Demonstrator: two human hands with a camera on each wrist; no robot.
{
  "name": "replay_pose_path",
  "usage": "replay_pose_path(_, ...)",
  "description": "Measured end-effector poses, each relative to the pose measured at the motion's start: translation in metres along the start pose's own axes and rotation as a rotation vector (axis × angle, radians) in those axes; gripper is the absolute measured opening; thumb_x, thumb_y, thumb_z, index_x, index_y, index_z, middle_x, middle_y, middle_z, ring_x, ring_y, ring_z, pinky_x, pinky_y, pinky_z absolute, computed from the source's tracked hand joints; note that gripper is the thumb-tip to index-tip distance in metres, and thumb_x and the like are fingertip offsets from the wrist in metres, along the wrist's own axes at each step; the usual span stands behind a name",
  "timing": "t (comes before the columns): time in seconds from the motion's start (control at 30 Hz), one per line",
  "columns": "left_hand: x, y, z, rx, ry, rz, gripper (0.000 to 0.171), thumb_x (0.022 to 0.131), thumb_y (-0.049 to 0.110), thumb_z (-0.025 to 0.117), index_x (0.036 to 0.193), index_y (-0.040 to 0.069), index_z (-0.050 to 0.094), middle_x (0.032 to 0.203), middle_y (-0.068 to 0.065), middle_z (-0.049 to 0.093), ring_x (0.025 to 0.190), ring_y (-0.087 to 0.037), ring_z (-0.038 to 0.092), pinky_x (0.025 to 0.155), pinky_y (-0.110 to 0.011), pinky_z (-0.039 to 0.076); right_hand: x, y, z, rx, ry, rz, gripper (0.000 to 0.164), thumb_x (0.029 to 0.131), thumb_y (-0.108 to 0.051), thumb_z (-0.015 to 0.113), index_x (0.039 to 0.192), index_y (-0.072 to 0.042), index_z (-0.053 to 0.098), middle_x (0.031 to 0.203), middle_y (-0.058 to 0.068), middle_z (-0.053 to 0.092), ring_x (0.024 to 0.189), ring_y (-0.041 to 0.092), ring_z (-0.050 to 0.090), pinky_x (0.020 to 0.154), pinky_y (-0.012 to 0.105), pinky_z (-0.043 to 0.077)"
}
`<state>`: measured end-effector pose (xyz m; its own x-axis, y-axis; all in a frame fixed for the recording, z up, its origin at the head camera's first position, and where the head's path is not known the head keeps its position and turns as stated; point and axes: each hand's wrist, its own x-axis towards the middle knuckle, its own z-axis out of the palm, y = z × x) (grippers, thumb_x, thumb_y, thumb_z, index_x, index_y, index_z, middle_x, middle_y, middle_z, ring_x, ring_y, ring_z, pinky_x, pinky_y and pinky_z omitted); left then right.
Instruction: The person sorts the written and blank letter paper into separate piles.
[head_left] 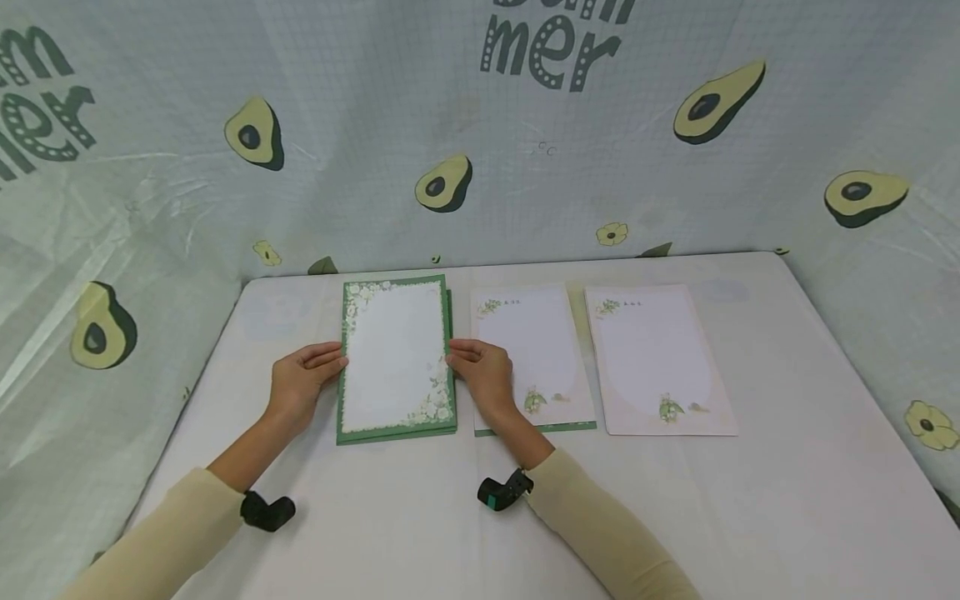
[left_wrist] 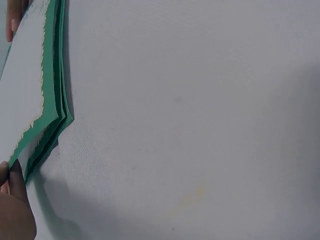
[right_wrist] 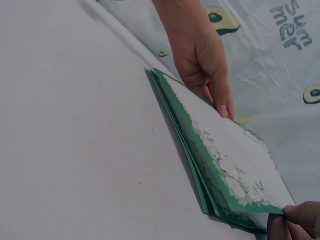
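Note:
A green-bordered sheet of stationery paper [head_left: 396, 354] with white flowers in its corners lies on top of a small stack. My left hand [head_left: 300, 383] pinches its left edge between thumb and fingers. At the right edge, my right hand [head_left: 486, 375] pinches the same sheet, thumb above and fingers beneath. In the right wrist view the sheet's near edge [right_wrist: 250, 206] is lifted off the green sheets [right_wrist: 200, 187] below it. The left wrist view shows the left thumb and fingers [left_wrist: 18, 182] at the sheet's edge, with layered green edges under it.
Just right of the stack lies a pale sheet [head_left: 536, 350] with green leaf prints, a green strip showing under its bottom edge; my right forearm crosses it. A similar pale sheet [head_left: 656, 358] lies farther right. An avocado-print curtain [head_left: 360, 125] hangs behind the white table [head_left: 810, 500].

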<state>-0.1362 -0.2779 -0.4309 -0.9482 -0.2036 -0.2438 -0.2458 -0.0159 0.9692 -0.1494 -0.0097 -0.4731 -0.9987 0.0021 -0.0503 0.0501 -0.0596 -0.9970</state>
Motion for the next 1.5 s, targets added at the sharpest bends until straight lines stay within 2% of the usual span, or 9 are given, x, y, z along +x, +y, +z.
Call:
replay_pose_path(0.13, 0.002, -0.001, -0.002, 0.020, -0.012, 0.002, 0.044, 0.095, -0.003, 0.068, 0.135, -0.012, 0.053, 0.095, 0.011, 0.075, 0.096, -0.001, 0.071, 0.086, -0.017, 0.058, 0.000, -0.003, -0.001, -0.028, -0.022, 0.022, 0.021, 0.091, -0.004, 0.076, 0.112, -0.001, 0.077, 0.103, 0.015, 0.077, 0.097, 0.023, 0.075, 0.079, 0.027, 0.063)
replay_pose_path(0.4, 0.005, -0.002, -0.005, 0.090, -0.035, -0.006, 0.046, 0.096, 0.000, 0.069, 0.138, -0.013, 0.052, 0.096, 0.012, 0.073, 0.092, 0.002, 0.069, 0.085, -0.015, 0.058, 0.003, -0.009, -0.004, -0.148, -0.064, 0.005, 0.024, 0.093, -0.006, 0.074, 0.117, -0.001, 0.075, 0.106, 0.014, 0.076, 0.099, 0.021, 0.074, 0.078, 0.024, 0.062)
replay_pose_path(0.63, 0.004, 0.001, -0.004, 0.204, -0.050, -0.002, 0.048, 0.095, 0.004, 0.071, 0.137, -0.013, 0.055, 0.096, 0.014, 0.071, 0.095, 0.001, 0.068, 0.084, -0.013, 0.057, 0.004, -0.015, -0.004, -0.147, -0.131, 0.032, 0.026, 0.094, -0.001, 0.071, 0.120, 0.005, 0.071, 0.109, 0.019, 0.074, 0.097, 0.025, 0.075, 0.078, 0.026, 0.063)
replay_pose_path(0.8, 0.003, 0.003, -0.004, 0.292, -0.061, -0.004, 0.046, 0.097, 0.006, 0.070, 0.137, -0.011, 0.056, 0.100, 0.009, 0.072, 0.092, 0.002, 0.066, 0.082, -0.014, 0.058, 0.008, -0.015, -0.006, -0.178, -0.171, 0.042, 0.028, 0.095, 0.000, 0.070, 0.122, 0.006, 0.069, 0.113, 0.021, 0.073, 0.096, 0.027, 0.075, 0.077, 0.027, 0.064)
replay_pose_path(1.0, 0.005, -0.001, -0.009, 0.374, -0.078, 0.024, 0.044, 0.097, 0.009, 0.070, 0.136, -0.009, 0.059, 0.101, 0.007, 0.072, 0.089, 0.007, 0.065, 0.081, -0.012, 0.057, 0.009, -0.020, -0.009, -0.267, -0.236, 0.083, 0.030, 0.099, -0.007, 0.066, 0.127, 0.004, 0.067, 0.114, 0.019, 0.072, 0.091, 0.025, 0.075, 0.076, 0.026, 0.064)
replay_pose_path(1.17, 0.006, -0.005, -0.016, 0.417, -0.083, 0.030, 0.044, 0.098, 0.011, 0.070, 0.137, -0.007, 0.059, 0.114, -0.005, 0.073, 0.092, 0.008, 0.064, 0.085, -0.011, 0.056, 0.003, -0.030, -0.010, -0.343, -0.281, 0.102, 0.033, 0.102, -0.011, 0.062, 0.132, 0.003, 0.064, 0.120, 0.018, 0.071, 0.093, 0.023, 0.075, 0.078, 0.026, 0.063)
replay_pose_path(1.33, 0.006, -0.001, -0.016, 0.436, -0.082, 0.076, 0.043, 0.099, 0.013, 0.069, 0.136, -0.007, 0.059, 0.124, -0.018, 0.068, 0.095, 0.004, 0.065, 0.085, -0.012, 0.056, -0.001, -0.038, -0.018, -0.422, -0.307, 0.039, 0.035, 0.102, -0.012, 0.061, 0.134, 0.001, 0.063, 0.123, 0.015, 0.070, 0.095, 0.020, 0.074, 0.081, 0.029, 0.062)
replay_pose_path(1.5, 0.003, 0.007, -0.008, 0.394, -0.117, 0.137, 0.043, 0.102, 0.016, 0.065, 0.137, -0.008, 0.058, 0.123, -0.021, 0.066, 0.098, -0.001, 0.068, 0.088, -0.017, 0.058, -0.001, -0.047, -0.040, -0.484, -0.291, -0.044, 0.031, 0.102, -0.012, 0.062, 0.131, -0.002, 0.067, 0.122, 0.011, 0.072, 0.106, 0.021, 0.071, 0.088, 0.033, 0.061)
